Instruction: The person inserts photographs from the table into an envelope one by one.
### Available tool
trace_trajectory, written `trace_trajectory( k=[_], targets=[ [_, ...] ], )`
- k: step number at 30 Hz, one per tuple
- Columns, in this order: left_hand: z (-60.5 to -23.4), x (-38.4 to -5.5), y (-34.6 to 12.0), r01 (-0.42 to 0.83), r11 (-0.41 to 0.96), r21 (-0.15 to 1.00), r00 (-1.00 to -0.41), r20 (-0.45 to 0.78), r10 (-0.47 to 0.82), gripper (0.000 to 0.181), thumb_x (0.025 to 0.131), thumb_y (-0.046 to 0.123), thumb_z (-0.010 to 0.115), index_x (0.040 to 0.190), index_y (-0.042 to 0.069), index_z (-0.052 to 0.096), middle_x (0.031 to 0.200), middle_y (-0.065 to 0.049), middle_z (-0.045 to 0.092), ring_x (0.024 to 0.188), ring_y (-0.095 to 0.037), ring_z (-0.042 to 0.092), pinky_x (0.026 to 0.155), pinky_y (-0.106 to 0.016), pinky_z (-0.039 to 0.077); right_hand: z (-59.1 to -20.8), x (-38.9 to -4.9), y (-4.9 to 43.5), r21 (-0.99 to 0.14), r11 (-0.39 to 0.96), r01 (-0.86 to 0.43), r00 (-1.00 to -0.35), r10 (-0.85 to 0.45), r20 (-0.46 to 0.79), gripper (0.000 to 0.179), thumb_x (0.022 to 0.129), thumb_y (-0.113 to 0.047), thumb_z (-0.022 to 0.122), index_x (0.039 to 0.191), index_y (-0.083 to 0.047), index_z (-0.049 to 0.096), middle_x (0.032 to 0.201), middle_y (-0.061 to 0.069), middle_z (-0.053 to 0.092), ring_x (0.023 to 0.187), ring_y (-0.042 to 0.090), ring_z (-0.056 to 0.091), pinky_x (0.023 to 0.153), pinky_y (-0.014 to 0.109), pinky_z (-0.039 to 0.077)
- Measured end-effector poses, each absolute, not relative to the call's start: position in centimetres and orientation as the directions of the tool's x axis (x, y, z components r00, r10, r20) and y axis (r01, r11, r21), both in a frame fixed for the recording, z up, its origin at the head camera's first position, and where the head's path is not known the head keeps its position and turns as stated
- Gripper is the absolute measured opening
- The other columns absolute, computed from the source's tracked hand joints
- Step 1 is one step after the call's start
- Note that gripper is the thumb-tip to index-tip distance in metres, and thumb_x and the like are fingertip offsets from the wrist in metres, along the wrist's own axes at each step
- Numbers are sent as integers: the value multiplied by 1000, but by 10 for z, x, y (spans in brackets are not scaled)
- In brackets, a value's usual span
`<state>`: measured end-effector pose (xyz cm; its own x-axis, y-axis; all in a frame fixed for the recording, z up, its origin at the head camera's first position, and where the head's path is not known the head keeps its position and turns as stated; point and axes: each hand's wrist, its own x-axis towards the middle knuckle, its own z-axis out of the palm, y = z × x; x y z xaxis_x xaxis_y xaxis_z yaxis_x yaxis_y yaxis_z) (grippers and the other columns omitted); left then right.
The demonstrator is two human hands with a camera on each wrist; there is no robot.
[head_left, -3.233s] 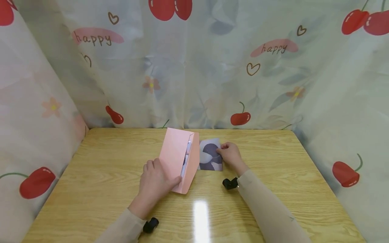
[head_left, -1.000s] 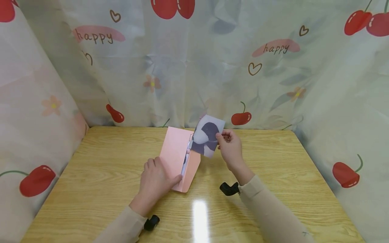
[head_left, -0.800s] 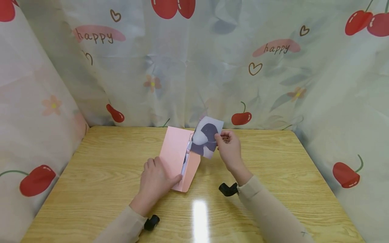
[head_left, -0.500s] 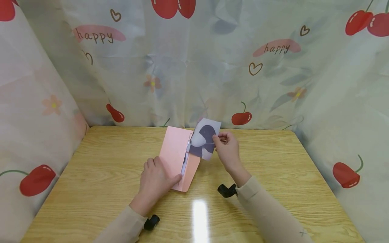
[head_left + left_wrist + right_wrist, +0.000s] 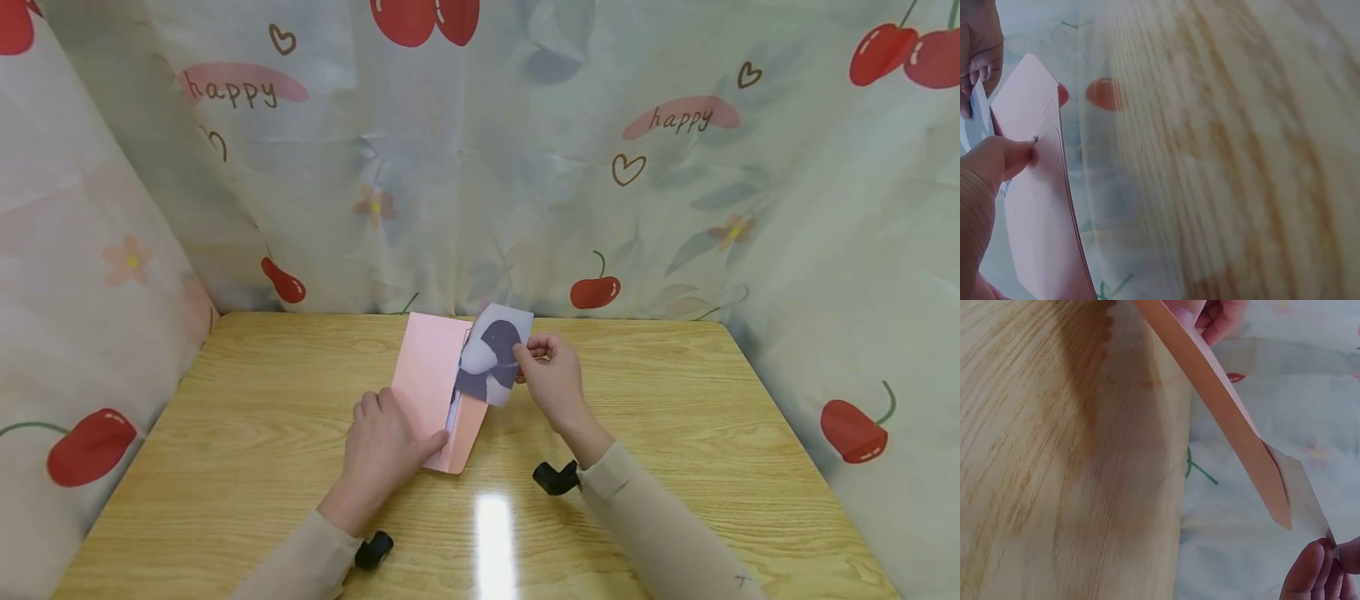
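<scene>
My left hand (image 5: 382, 437) grips a pink envelope (image 5: 427, 367) by its lower part, the thumb at the edge of its mouth. The envelope's flap (image 5: 470, 425) is folded back to the right, and the edge of something pale and printed shows inside the opening. Between thumb and fingers my right hand (image 5: 552, 375) pinches the right edge of a photo card (image 5: 495, 354) printed in white and dark purple. The card's left edge is right at the envelope's mouth and overlaps it in the head view. In the right wrist view, the card's pale back (image 5: 1307, 494) meets the envelope's flap.
Both hands work over a wooden table (image 5: 247, 442) with light glare near its front. A curtain (image 5: 487, 183) with cherries and "happy" lettering hangs behind it and along both sides. A black wrist camera (image 5: 557, 477) sits below my right hand, another (image 5: 373, 550) by my left sleeve.
The card was low beside the flap, was raised and tilted, then came left and down to the envelope's mouth with my right hand. The left hand and the envelope have hardly moved.
</scene>
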<state>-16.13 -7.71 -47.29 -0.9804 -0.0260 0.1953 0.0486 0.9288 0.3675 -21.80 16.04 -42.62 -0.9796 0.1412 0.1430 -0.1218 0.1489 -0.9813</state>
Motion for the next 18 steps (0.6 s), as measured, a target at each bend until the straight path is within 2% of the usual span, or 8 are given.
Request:
trace_trajectory(
  k=[5,12,18],
  targets=[
    [-473,-161,-77,48,924,379,-979,202,-32,98,63,70,73,110,-11,47,92,-20,44,82,-33,46,61,-43,47,-429,-215,159,-982,157,-105,-987,102,122,19,90,-13,69,95,0,56,85,15,58,69,38,63,65,44,55],
    [-474,-161,-77,45,923,383,-979,202,-36,97,65,71,71,110,-11,46,93,-20,44,82,-33,45,60,-42,46,-430,-213,157,-985,168,-48,-998,34,55,16,89,-10,69,95,0,58,83,15,59,64,24,64,65,40,56],
    [-474,-162,-78,34,919,392,-984,176,-38,101,66,73,69,115,-12,45,98,-22,46,86,-34,47,64,-44,47,-431,-212,157,-977,214,12,-1000,-23,-17,21,88,-15,71,96,0,60,83,15,61,70,34,65,68,42,56]
  ],
)
